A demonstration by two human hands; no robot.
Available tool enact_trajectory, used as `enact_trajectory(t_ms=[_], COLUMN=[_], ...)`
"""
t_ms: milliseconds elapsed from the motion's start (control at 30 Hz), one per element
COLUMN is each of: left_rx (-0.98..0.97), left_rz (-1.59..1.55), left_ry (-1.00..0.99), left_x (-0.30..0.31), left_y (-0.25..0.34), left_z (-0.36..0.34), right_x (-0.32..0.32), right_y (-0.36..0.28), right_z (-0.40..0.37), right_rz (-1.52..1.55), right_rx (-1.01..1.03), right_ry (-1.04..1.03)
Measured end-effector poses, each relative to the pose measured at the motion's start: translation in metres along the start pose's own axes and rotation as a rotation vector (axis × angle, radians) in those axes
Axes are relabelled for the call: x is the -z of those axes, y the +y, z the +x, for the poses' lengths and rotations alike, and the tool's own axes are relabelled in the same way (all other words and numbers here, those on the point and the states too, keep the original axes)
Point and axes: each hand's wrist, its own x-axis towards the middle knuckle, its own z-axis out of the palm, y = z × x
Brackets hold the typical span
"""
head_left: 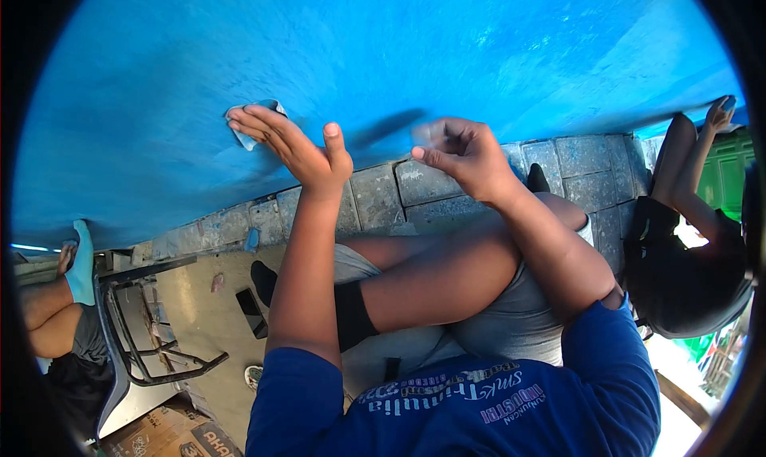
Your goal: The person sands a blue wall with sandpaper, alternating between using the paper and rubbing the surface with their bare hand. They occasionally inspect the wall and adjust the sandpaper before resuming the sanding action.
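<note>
My left hand point(299, 150) lies with its fingers stretched flat and its thumb raised, over a small grey-white sheet that looks like sandpaper point(246, 140). The sheet's edges stick out around the fingertips, against a large smooth blue surface point(383, 58). Closer to the middle, my right hand point(475, 162) is in front of the lower part of that surface, its fingers curled and its thumb pointing left. A pale smear beside its fingertips is blurred, so I cannot make out what is there.
Grey paving blocks point(431, 182) run along the blue surface. A phone point(251, 312) lies on the floor by my foot. At left are a metal-framed chair point(132, 329), a cardboard box point(171, 433) and a person's gloved arm point(80, 265). Another person point(690, 273) works at right.
</note>
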Motion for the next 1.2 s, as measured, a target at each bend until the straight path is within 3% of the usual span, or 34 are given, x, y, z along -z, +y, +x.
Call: enact_trajectory(t_ms=[67,100,167,200,267,300,367,400,467,500,533,600,733,800,867,933,967,1000,1067,1100,1133,1200], left_rx=[-0.008,-0.018,-0.022,-0.027,-0.026,-0.026,-0.029,-0.033,-0.026,-0.020,-0.018,-0.031,-0.005,-0.025,-0.018,-0.011,-0.012,-0.014,-0.020,-0.025,-0.023,-0.036], left_rz=[-0.001,-0.002,0.003,0.008,0.010,0.011,0.010,0.008,0.003,-0.005,-0.003,0.006,-0.005,0.004,0.006,0.009,0.006,0.002,0.004,0.006,0.006,0.016], left_ry=[0.009,0.017,0.013,0.005,0.003,0.003,0.007,0.010,0.007,0.003,0.001,0.011,-0.001,0.013,0.008,0.002,0.004,0.006,0.010,0.013,0.012,0.014], left_x=[0.000,-0.001,0.000,0.001,0.001,0.001,0.000,0.000,0.001,0.001,0.001,0.000,0.001,0.000,0.000,0.000,0.000,0.000,-0.001,-0.001,-0.001,-0.001], left_y=[0.001,0.001,0.001,0.000,0.001,0.001,0.000,0.000,0.001,0.001,0.001,0.000,0.000,0.000,0.000,0.000,0.000,0.000,-0.001,-0.001,-0.002,-0.002], left_z=[0.001,0.001,0.001,0.001,0.001,0.001,0.001,0.001,0.002,0.001,0.001,0.001,0.000,0.001,0.000,0.000,0.000,0.000,0.001,0.000,0.000,0.000], right_x=[0.012,0.008,-0.005,-0.001,0.010,0.004,-0.012,-0.005,0.015,0.006,0.000,-0.006,-0.001,0.000,0.001,-0.027,-0.001,0.006,0.015,0.027,0.025,0.016], right_y=[-0.035,-0.025,0.003,-0.006,-0.032,-0.019,0.018,0.014,-0.005,-0.022,-0.025,-0.027,-0.033,-0.049,-0.019,-0.012,-0.036,-0.036,-0.034,-0.036,-0.032,-0.026], right_z=[0.003,0.000,-0.005,-0.005,-0.003,0.004,0.025,0.017,-0.013,-0.014,-0.012,-0.008,-0.015,-0.019,-0.018,-0.006,-0.017,-0.018,-0.018,-0.010,-0.008,-0.007], right_rz=[-0.463,-0.465,-0.154,-0.153,-0.515,-0.515,-0.624,-0.622,-0.621,-0.737,-0.736,-0.555,-0.679,-0.493,-0.541,-0.303,-0.329,-0.329,-0.172,-0.090,-0.090,0.259], right_rx=[-0.527,-0.527,0.119,0.118,-0.402,-0.402,0.876,0.877,0.007,0.153,0.150,0.336,0.428,-0.124,-0.064,0.420,-0.050,-0.050,-0.314,-0.373,-0.375,-0.482], right_ry=[-0.254,-0.256,0.064,0.061,-0.195,-0.198,0.277,0.273,-0.133,-0.043,-0.047,-0.052,0.041,-0.105,-0.030,0.295,-0.067,-0.066,-0.052,-0.248,-0.249,-0.110])
